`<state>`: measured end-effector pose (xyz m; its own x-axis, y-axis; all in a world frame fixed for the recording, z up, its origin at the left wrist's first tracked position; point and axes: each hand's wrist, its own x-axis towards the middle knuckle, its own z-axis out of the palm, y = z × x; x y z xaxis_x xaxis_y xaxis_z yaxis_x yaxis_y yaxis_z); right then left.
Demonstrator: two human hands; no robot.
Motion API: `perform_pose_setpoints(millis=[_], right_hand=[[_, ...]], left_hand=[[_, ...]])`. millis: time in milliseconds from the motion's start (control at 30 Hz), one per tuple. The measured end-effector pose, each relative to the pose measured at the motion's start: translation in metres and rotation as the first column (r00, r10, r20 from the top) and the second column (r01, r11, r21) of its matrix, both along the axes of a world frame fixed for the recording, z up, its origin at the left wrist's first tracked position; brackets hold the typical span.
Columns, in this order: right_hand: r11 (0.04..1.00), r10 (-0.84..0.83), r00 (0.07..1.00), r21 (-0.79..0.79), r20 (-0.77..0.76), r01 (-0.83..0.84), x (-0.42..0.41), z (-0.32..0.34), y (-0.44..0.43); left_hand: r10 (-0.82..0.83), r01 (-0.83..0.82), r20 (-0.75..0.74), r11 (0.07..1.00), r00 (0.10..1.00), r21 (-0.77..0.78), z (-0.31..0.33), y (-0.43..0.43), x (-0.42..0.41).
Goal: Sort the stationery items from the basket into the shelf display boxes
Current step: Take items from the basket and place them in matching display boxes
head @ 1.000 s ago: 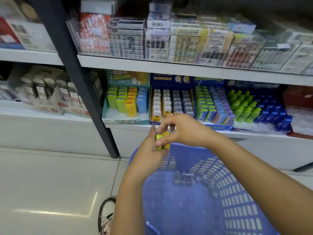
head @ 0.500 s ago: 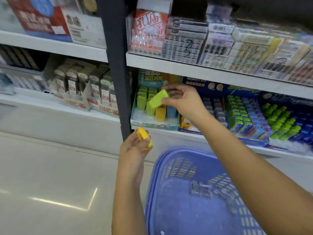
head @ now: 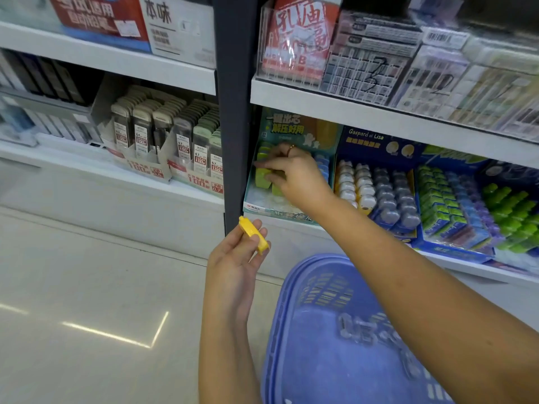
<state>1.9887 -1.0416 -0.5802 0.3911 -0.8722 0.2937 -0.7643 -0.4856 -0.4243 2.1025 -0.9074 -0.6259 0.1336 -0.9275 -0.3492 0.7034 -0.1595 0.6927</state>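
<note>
Only the head view here. The right hand [head: 294,173] is reaching into the teal cardboard display box [head: 271,209] on the lower shelf. Its thumb and fingers are pinched around a lime green case [head: 262,174], which sits upright at the front of the left row. The hand covers most of that box, so I can't tell what's in the middle rows. Only a strip of blue cases [head: 322,167] shows past the knuckles.

The left hand [head: 233,258] is well apart from the right one, lower down and in front of the dark metal post [head: 233,112]. It holds a small yellow case [head: 253,234] between thumb and fingertips. The case is smooth, chunky plastic, tilted, with a notched end pointing up.

The basket [head: 280,301] is at the bottom of the shot. It's purple-blue plastic with slotted walls, and the right forearm and the frame edge cut it off. A few clear plastic bits [head: 357,330] lie on its floor, too blurry to name.

The navy box [head: 379,141] next door has neat rows of rounded white and grey pieces. The floor [head: 87,287] is glossy tile with a streak of glare.
</note>
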Motion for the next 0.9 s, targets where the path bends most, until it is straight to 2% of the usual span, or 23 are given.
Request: perform_pose_setpoints(millis=[133, 267, 333, 500, 600, 667, 700, 767, 833, 900], right_hand=[[0.996, -0.04, 0.999, -0.086, -0.036, 0.037, -0.001, 0.001, -0.003], [0.993, -0.114, 0.984, 0.048, 0.135, 0.108, -0.001, 0.004, -0.004], [0.991, -0.121, 0.978, 0.076, 0.168, 0.11, 0.0, 0.006, -0.005], [0.997, -0.05, 0.992, -0.07, -0.114, 0.042, 0.0, 0.004, -0.008], [0.993, -0.065, 0.994, -0.104, -0.09, 0.056, 0.003, -0.003, -0.008], [0.992, -0.105, 0.994, -0.076, -0.041, 0.101, 0.006, -0.002, -0.008], [0.992, -0.107, 0.992, -0.078, -0.063, 0.102, 0.007, 0.0, -0.008], [0.995, -0.08, 0.976, -0.072, -0.203, 0.067, 0.006, 0.008, -0.01], [0.998, -0.051, 0.941, 0.017, -0.334, 0.06, 0.006, 0.017, -0.009], [0.992, -0.039, 0.958, 0.107, -0.285, 0.072, 0.002, 0.022, 0.001]], left_hand=[[-0.014, 0.014, -0.017, 1.0, 1.0, -0.001, -0.002, 0.0, 0.002], [-0.019, 0.019, -0.03, 1.0, 0.999, -0.005, -0.003, 0.001, 0.004], [-0.021, 0.021, -0.037, 1.0, 0.999, -0.008, -0.004, 0.001, 0.003], [-0.037, 0.036, -0.044, 0.999, 0.998, -0.029, -0.006, 0.001, 0.003], [-0.049, 0.048, -0.044, 0.998, 0.998, -0.036, -0.008, 0.0, 0.002], [-0.048, 0.046, -0.053, 0.998, 0.997, -0.036, -0.01, 0.0, 0.001], [-0.046, 0.044, -0.055, 0.998, 0.997, -0.036, -0.01, 0.0, 0.0], [-0.039, 0.037, -0.058, 0.998, 0.998, -0.046, -0.008, -0.001, 0.0], [-0.015, 0.012, -0.049, 0.998, 0.999, -0.063, -0.006, 0.0, -0.003], [0.024, -0.026, -0.024, 0.996, 0.999, -0.084, -0.003, 0.001, -0.006]])
